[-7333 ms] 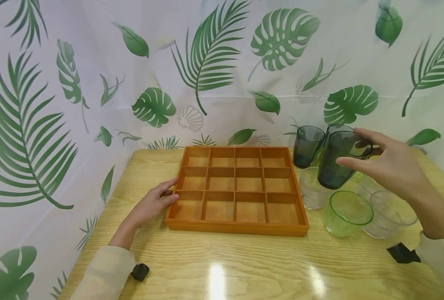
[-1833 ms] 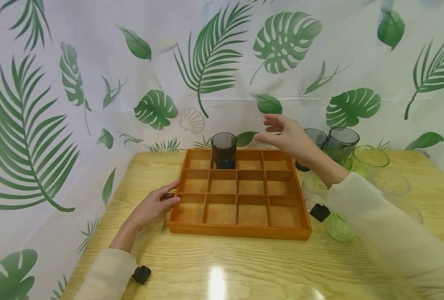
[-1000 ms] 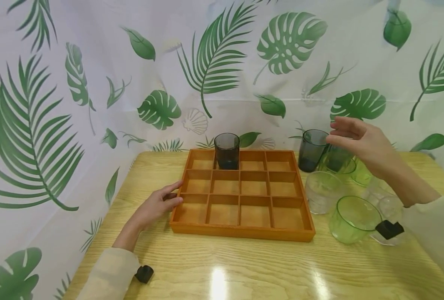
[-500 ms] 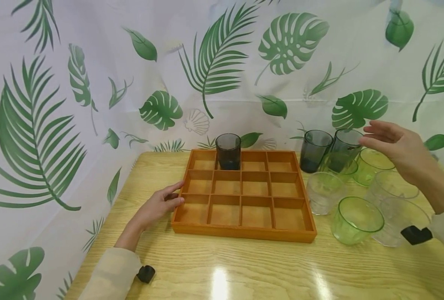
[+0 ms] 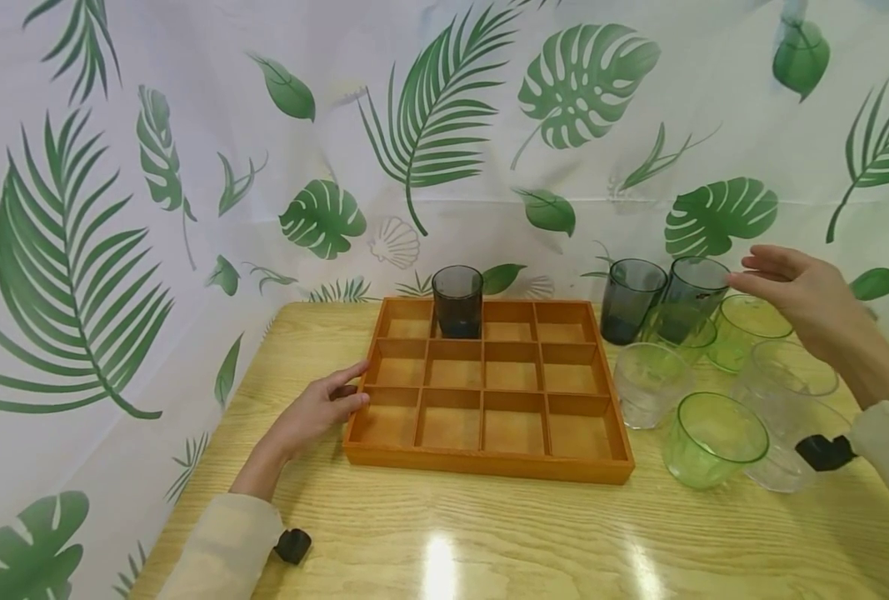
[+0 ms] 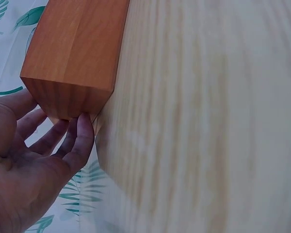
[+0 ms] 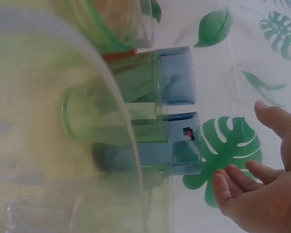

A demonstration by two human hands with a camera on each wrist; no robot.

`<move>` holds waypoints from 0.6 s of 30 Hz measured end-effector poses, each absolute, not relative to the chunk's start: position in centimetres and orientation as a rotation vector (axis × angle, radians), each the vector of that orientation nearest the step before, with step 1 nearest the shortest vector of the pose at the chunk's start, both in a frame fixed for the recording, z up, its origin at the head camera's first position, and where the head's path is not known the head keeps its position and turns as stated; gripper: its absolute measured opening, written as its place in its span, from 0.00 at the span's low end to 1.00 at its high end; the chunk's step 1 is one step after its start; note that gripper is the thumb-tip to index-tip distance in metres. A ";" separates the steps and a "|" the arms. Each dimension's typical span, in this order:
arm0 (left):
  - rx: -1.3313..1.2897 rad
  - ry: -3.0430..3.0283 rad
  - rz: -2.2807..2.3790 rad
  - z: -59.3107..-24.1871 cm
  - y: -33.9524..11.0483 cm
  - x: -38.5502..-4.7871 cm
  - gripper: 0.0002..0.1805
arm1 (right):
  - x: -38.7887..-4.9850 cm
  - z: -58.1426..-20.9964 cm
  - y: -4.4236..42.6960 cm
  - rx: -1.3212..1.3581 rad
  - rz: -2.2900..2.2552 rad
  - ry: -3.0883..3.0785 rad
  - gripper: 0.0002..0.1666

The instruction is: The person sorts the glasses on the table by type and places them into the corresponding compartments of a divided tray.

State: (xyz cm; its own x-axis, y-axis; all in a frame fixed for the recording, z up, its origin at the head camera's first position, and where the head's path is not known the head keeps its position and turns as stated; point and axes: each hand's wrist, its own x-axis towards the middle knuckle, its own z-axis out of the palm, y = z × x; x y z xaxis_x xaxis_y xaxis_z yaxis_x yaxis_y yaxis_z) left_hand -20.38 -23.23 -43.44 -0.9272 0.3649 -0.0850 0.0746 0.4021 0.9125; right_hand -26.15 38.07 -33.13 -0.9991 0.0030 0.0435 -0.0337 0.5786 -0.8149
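My left hand [image 5: 320, 417] rests at the left side of an orange-brown wooden compartment tray [image 5: 489, 462]. In the left wrist view its relaxed fingertips [image 6: 85, 124] touch the end of the tray's wall. A dark grey drinking glass [image 5: 457, 304] stands upright in the tray's back row, second compartment from the left. My right hand [image 5: 807, 304] hovers with loosely bent fingers just right of another dark grey glass [image 5: 695, 287]. In the right wrist view a gap shows between this hand [image 7: 262, 189] and the glasses, and it holds nothing. A third dark grey glass [image 5: 630, 304] stands nearer the tray.
Right of the tray, green glasses [image 5: 714, 442] and clear glasses [image 5: 650, 387] crowd together with the dark ones, partly overlapping in view. The wooden table [image 5: 384, 533] ends at a white leaf-printed cloth [image 5: 459, 192] behind and at the left.
The dark glass my right hand held at first now stands in the tray. That hand has let go and moved back right to the other glasses, slowing lately. My left hand stays at the tray.
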 end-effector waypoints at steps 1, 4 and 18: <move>0.383 2.386 1.541 -43.4 -23.2 -20.4 0.36 | -26.4 -33.2 38.1 0.025 1.444 -2.758 0.54; 0.382 2.379 1.550 -43.4 -23.2 -20.4 0.36 | -27.1 -33.3 38.2 0.021 1.483 -2.780 0.55; 0.376 2.376 1.555 -43.5 -23.2 -20.5 0.36 | -29.6 -33.7 38.3 0.041 1.462 -2.889 0.60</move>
